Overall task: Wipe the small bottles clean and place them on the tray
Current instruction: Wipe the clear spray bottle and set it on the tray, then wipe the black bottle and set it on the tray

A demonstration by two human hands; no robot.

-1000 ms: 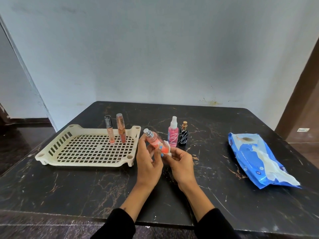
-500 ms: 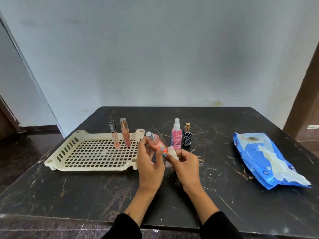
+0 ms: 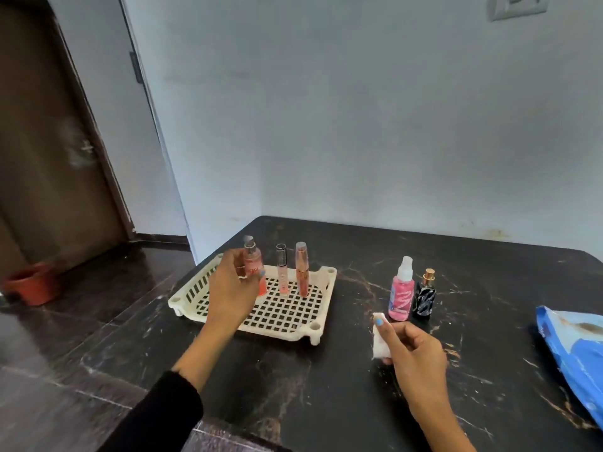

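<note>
My left hand point(image 3: 232, 293) grips an orange spray bottle point(image 3: 254, 265) upright over the back left of the cream slotted tray point(image 3: 321, 316). Two slim tubes, one clear-pink point(image 3: 282, 269) and one copper point(image 3: 301, 269), stand in the tray just right of it. My right hand point(image 3: 412, 353) pinches a white wipe point(image 3: 380, 340) above the table, right of the tray. A pink spray bottle point(image 3: 402, 293) and a small black bottle with a gold cap point(image 3: 425, 296) stand on the table beyond that hand.
A blue wipes pack point(image 3: 577, 350) lies at the table's right edge. The dark marble table point(image 3: 310, 386) meets a grey wall behind. A brown door point(image 3: 49, 141) and a red pot point(image 3: 31, 283) on the floor are to the left.
My left hand carried the orange bottle left from the table centre to over the tray. My right hand drew apart from it, keeping the wipe. The camera turned left.
</note>
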